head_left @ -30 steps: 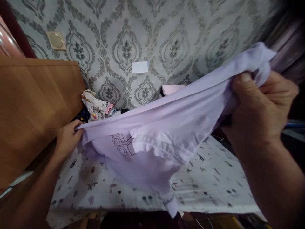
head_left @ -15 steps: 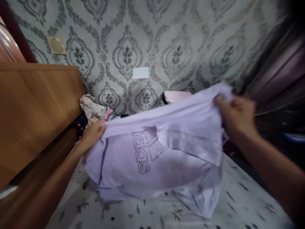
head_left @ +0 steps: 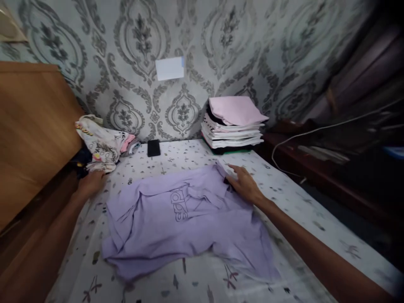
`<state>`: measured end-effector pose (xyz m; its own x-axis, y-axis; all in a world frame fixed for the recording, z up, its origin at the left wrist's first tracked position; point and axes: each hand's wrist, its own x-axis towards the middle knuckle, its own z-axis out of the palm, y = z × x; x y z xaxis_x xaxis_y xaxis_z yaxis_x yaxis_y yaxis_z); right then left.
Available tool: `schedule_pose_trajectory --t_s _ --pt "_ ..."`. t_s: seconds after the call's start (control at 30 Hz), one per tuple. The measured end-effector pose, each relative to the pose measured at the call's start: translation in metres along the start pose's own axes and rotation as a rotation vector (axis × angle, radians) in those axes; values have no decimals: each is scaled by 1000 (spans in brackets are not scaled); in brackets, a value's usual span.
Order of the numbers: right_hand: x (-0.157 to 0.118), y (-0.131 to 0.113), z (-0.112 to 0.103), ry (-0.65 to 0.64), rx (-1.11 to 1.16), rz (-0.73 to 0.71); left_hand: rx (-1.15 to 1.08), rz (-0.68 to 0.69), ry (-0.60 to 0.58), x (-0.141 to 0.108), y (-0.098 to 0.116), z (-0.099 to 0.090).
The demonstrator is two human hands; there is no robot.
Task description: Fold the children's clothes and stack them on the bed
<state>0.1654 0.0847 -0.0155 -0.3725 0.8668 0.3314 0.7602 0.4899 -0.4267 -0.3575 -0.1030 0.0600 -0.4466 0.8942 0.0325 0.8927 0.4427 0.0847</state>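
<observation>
A lilac T-shirt (head_left: 151,214) with outlined lettering lies spread sideways on the bed, wrinkled, its near edge uneven. My right hand (head_left: 244,185) rests at the shirt's upper right corner, thumb and forefinger apart, touching the fabric. Off the shirt's left side is my left hand (head_left: 91,184), holding nothing that I can see; its fingers are partly blurred. It is close to the lower edge of a crumpled heap of printed clothes (head_left: 105,141).
A stack of folded clothes (head_left: 233,134), pink on top, stands by the wall at right. A black phone (head_left: 153,148) lies on the patterned sheet (head_left: 176,162). A wooden cabinet (head_left: 31,134) flanks the left side; a white cable (head_left: 303,134) runs at right.
The T-shirt has come down from being held up between both hands and now lies on the bed. My left hand has let go and moved left; my right hand has moved down and inward.
</observation>
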Motion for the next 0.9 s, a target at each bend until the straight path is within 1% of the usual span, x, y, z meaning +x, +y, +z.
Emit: schedule_pose_trajectory --t_s 0.03,0.07,0.1,0.17,0.2,0.23,0.3,0.33,0.4,0.47,0.6,0.67,0.7,0.73,0.8,0.83,0.9 --pt "-4 -5 -7 -1 -31 -36 39 -4 -6 -6 5 1" --pt "-9 -11 -14 -36 -53 -83 46 23 -18 -15 12 4" --pt "-15 -18 -20 -108 -63 -131 9 88 -42 -26 21 7" --pt "-29 -31 -29 -307 -72 -208 -164 256 -123 -51 43 15" --pt "-35 -37 -31 -395 -86 -236 -230 313 -162 -65 54 19" --pt "-40 -42 -32 -453 -108 -255 -252 347 -182 -77 63 24" --pt "-45 -49 -32 -482 -162 -269 -167 340 -153 -97 77 32" --pt "-45 -51 -30 -477 -180 -269 -99 324 -126 -104 81 35" --pt "-41 -52 -28 -466 -182 -268 -18 295 -96 -110 81 38" --pt "-35 -49 -28 -459 -141 -270 -36 276 -111 -108 75 38" --pt "-26 -41 -31 -423 7 -260 -145 270 -173 -94 58 36" --pt "-22 -36 -34 -364 48 -220 -182 273 -186 -87 50 38" --pt "-19 -34 -35 -312 57 -187 -203 273 -186 -82 46 38" --pt "-14 -32 -36 -252 64 -150 -227 271 -173 -77 42 37" --pt "0 -31 -38 -135 116 -74 -261 250 -104 -63 36 29" --pt "12 -31 -38 -96 183 -32 -260 235 -53 -54 34 21" --pt "42 -33 -36 -54 412 59 -208 192 74 -33 32 2"
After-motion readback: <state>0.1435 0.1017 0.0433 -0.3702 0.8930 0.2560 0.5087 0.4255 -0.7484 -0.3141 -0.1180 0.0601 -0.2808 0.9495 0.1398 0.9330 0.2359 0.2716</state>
